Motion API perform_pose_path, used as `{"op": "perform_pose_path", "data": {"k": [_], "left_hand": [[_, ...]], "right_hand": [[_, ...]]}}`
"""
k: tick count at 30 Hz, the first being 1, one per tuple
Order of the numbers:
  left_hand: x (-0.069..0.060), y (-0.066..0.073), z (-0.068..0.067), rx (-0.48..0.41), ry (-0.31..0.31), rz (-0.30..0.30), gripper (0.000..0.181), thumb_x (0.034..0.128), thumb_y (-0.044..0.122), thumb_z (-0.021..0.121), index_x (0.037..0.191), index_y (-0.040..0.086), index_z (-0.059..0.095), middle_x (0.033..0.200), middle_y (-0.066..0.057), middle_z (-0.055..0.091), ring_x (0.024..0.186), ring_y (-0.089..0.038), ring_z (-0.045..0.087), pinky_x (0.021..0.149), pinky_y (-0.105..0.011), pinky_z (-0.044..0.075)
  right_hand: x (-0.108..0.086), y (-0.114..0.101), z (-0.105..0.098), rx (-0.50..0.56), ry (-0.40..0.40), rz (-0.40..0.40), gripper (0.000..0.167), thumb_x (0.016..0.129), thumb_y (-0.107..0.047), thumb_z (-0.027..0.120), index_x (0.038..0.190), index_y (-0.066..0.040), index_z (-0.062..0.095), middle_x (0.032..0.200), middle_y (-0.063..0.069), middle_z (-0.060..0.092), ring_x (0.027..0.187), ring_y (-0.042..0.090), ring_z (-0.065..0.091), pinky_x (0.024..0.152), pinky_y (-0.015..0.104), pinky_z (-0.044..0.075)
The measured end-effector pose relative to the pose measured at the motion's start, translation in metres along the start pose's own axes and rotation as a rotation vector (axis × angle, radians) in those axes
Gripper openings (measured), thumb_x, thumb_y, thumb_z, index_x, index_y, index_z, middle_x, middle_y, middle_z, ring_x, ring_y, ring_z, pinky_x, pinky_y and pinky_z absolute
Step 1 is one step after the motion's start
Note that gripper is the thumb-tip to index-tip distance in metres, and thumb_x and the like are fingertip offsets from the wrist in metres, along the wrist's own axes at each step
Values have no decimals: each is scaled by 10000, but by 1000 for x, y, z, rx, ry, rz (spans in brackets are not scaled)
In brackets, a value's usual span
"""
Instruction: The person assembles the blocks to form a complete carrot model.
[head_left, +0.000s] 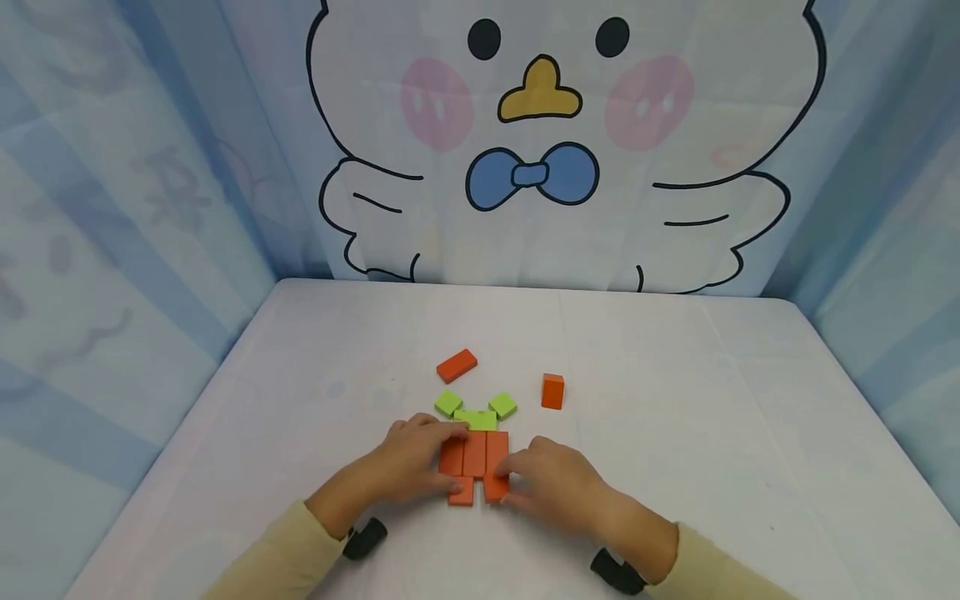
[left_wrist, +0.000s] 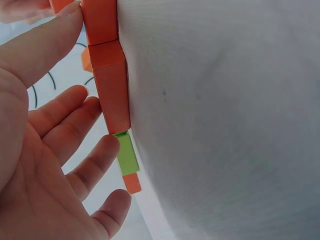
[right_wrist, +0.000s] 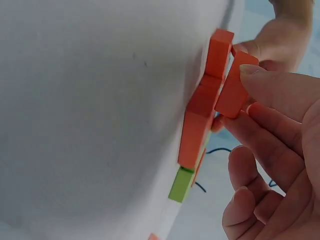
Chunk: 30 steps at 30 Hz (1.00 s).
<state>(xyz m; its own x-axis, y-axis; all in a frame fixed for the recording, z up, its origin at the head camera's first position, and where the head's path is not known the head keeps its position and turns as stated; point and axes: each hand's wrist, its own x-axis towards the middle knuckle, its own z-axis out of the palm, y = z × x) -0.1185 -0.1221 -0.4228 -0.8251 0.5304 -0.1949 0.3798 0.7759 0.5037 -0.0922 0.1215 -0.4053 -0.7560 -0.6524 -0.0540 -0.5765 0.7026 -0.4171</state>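
Observation:
Several orange blocks [head_left: 474, 452] lie side by side on the table, with a green block [head_left: 480, 419] at their far end. My left hand [head_left: 415, 458] rests along their left side. Its thumb touches the lower left orange block [left_wrist: 100, 22], and its fingers [left_wrist: 102, 160] extend, fairly straight, beside the orange and green blocks. My right hand [head_left: 558, 487] pinches an orange block [right_wrist: 235, 85] between thumb and fingertips. This block is held above the lower right orange block [right_wrist: 219, 52]; whether they touch, I cannot tell.
Two small green blocks [head_left: 448, 404] sit at angles near the far green block. Beyond them lies a loose orange block [head_left: 457, 365], and another orange block [head_left: 552, 391] stands to the right. A curtain with a cartoon face [head_left: 540, 167] hangs behind the white table [head_left: 712, 417].

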Motion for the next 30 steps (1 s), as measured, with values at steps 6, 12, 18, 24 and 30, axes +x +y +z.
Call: {"op": "perform_pose_path", "data": {"k": [6,12,18,24,30], "left_hand": [[0,0,-1,1,-1,-3,663,845,368,817,1412,136,563,1344,24,586,1254,-255,443,1009,-505,334],[-1,0,0,-19,12,3,660,842,352,822,1409,130,566,1338,19,588,1253,-258,442,1005,-506,339],[-1,0,0,-28,12,6,663,842,345,823,1410,125,564,1340,14,587,1251,-259,441,1006,-509,336],[-2,-1,1,-22,17,10,668,837,345,827,1410,127,563,1334,17,588,1245,-254,443,998,-502,340],[-1,-2,1,-3,28,20,669,834,353,828,1411,140,565,1331,25,585,1240,-243,444,985,-486,344]], "right_hand": [[2,-5,7,-30,2,-40,258,872,-265,796,1089,-130,757,964,-98,698,821,80,531,710,239,480],[3,-7,13,-75,45,-52,241,863,-258,803,1061,-135,742,943,-89,692,785,72,526,692,231,477],[7,-9,15,-88,37,-30,223,858,-257,807,1026,-159,696,883,-99,639,768,66,513,688,235,478],[9,-11,16,-91,43,-27,255,847,-246,817,1037,-141,684,902,-72,634,771,87,519,682,247,474],[9,-11,16,-83,36,-13,298,847,-248,815,1087,-135,680,974,-60,649,813,97,541,721,268,492]]}}
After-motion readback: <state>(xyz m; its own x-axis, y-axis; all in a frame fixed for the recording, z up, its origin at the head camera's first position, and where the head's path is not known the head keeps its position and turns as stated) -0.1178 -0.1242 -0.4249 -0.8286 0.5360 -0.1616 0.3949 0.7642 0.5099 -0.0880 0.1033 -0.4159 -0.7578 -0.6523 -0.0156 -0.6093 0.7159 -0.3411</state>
